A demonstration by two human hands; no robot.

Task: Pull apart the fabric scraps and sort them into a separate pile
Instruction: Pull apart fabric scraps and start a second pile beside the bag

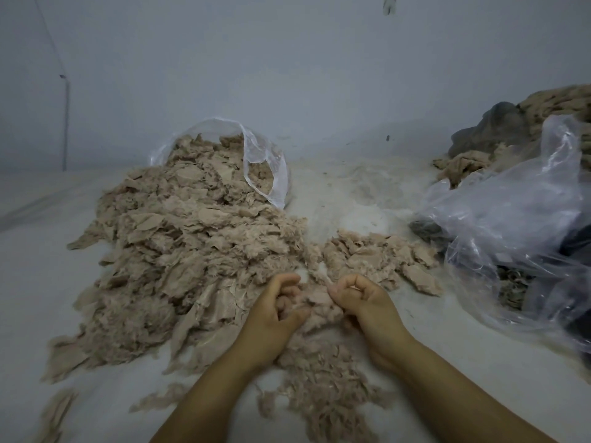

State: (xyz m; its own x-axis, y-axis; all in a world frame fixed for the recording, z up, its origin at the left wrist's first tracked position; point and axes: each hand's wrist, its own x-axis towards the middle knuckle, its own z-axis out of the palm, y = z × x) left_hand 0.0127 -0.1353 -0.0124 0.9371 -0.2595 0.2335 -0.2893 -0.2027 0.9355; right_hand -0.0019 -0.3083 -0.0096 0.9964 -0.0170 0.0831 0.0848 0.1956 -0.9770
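Beige scrap clump (315,303) between left hand (275,310) and right hand (363,303), both gripping it, big pile (179,251) left.

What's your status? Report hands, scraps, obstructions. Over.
Left hand and right hand both gripping one scrap clump. Big pile left, small pile right. Nothing blocking; plastic bag sits far right.

Scraps spread across the floor, bags behind and to the right.

The big scrap heap (179,251) spills from an open bag (262,161) behind it on the left; a smaller pile (377,254) lies right of it. Both hands (275,308) (364,302) meet on a clump (315,303) in front, and another plastic bag (511,225) sits far right.
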